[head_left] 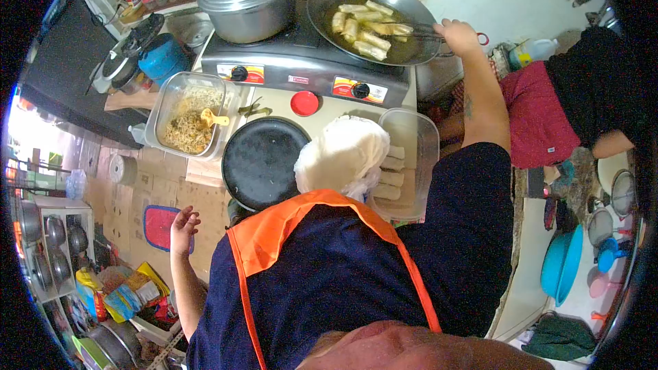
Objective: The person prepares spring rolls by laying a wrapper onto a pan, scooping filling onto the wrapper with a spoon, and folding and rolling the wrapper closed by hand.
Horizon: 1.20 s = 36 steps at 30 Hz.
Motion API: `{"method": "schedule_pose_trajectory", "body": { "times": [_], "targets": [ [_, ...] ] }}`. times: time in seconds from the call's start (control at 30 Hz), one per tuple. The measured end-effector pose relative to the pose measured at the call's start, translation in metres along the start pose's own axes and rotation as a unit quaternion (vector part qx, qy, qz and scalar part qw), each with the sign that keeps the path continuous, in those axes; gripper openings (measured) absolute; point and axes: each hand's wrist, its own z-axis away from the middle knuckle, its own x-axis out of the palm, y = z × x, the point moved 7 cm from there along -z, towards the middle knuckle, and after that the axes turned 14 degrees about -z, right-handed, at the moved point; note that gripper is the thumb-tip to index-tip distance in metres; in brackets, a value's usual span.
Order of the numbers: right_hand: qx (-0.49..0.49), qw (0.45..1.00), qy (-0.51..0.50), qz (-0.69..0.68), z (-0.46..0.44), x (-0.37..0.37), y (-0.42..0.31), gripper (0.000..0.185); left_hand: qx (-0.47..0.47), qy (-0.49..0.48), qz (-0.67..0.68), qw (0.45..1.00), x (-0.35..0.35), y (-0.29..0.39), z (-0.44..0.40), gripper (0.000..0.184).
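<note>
My right hand [458, 35] is closed on metal tongs [423, 29] that reach into the wok [418, 12]. Several spring rolls [372, 40] lie in oil there, and the tongs' tips meet one on the right. My left hand [184, 229] hangs away from the counter, empty, its fingers loosely bent and apart. Nearest my body are a round black pan [266, 164], a stack of pale wrappers [345, 151] on plastic and a clear container [418, 192] with several uncooked rolls [391, 177].
A lidded pot [248, 10] stands on the left burner of the stove [295, 68]. In front are a red lid [304, 103] and a plastic tub [163, 113] of filling with a yellow spoon [218, 120]. Another person [541, 113] is close on the right.
</note>
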Motion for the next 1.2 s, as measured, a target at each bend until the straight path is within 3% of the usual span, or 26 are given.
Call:
{"method": "schedule_pose_trajectory", "body": {
  "times": [0.07, 0.3, 0.4, 0.5, 0.57, 0.6, 0.67, 0.8, 0.87, 1.07, 1.2],
  "targets": [
    [-0.036, 0.995, 0.039, 0.090, 0.009, -0.009, -0.013, 0.020, 0.003, 0.000, 0.001, 1.000, 0.002, -0.001, -0.001, 0.041],
    [-0.017, 0.996, 0.023, 0.090, 0.026, -0.012, -0.008, 0.021, 0.010, -0.018, 0.005, 1.000, 0.006, 0.003, -0.005, 0.041],
    [-0.013, 0.997, 0.030, 0.071, 0.029, -0.011, 0.005, 0.022, 0.013, -0.019, 0.004, 1.000, 0.008, 0.003, -0.008, 0.042],
    [0.050, 0.998, 0.026, -0.043, 0.031, -0.017, 0.029, 0.021, 0.016, -0.021, 0.000, 1.000, 0.007, 0.002, -0.009, 0.042],
    [0.223, 0.929, -0.172, -0.242, 0.038, 0.009, 0.055, 0.022, 0.017, -0.022, -0.005, 1.000, 0.007, 0.003, -0.008, 0.042],
    [0.224, 0.928, -0.172, -0.243, 0.037, 0.013, 0.062, 0.022, 0.018, -0.022, -0.009, 1.000, 0.006, 0.005, -0.008, 0.042],
    [0.320, 0.775, -0.305, -0.451, 0.054, 0.052, 0.069, 0.020, 0.020, -0.022, -0.012, 0.999, 0.007, 0.009, -0.006, 0.042],
    [0.337, 0.736, -0.318, -0.494, 0.060, 0.069, 0.062, 0.020, 0.019, -0.018, -0.016, 1.000, 0.009, 0.014, -0.005, 0.042],
    [0.403, 0.650, -0.318, -0.560, 0.071, 0.055, 0.037, 0.020, 0.018, -0.015, -0.024, 0.999, 0.008, 0.011, -0.003, 0.042],
    [0.371, 0.632, -0.363, -0.575, 0.062, 0.058, 0.017, 0.018, 0.014, -0.017, -0.002, 1.000, 0.006, -0.009, -0.005, 0.042],
    [0.332, 0.649, -0.368, -0.577, 0.041, 0.094, 0.035, 0.017, 0.004, -0.016, 0.013, 1.000, 0.005, -0.013, -0.003, 0.041]
  ]
}}
